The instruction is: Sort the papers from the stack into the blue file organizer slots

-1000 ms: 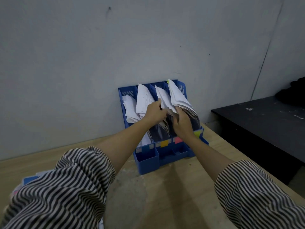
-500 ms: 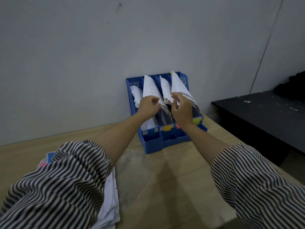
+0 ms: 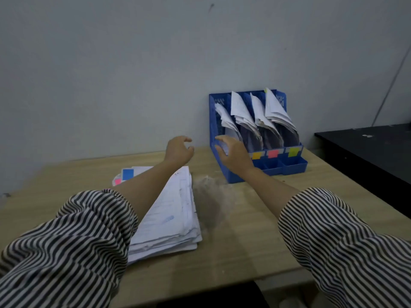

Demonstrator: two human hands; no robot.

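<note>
The blue file organizer [image 3: 293, 167] stands against the wall at the back of the wooden table, its slots filled with leaning white papers [image 3: 264, 116]. Yellow, pink and green tabs mark its front. A thick stack of white papers [image 3: 171, 218] lies on the table at the left, partly under my left forearm. My left hand [image 3: 179, 150] hovers above the far end of the stack, fingers loosely curled, holding nothing. My right hand [image 3: 233, 152] hangs in front of the organizer's left end, fingers spread and empty.
Coloured sticky notes [image 3: 124, 175], blue and pink, lie beyond the stack. A dark table [image 3: 367, 152] stands to the right, across a gap. The grey wall [image 3: 133, 74] rises directly behind the organizer. The wooden table's front edge [image 3: 222, 285] is near me.
Both hands have let go of the papers in the organizer slots and drawn back toward me and left. The view has swung left, bringing the paper stack into sight.
</note>
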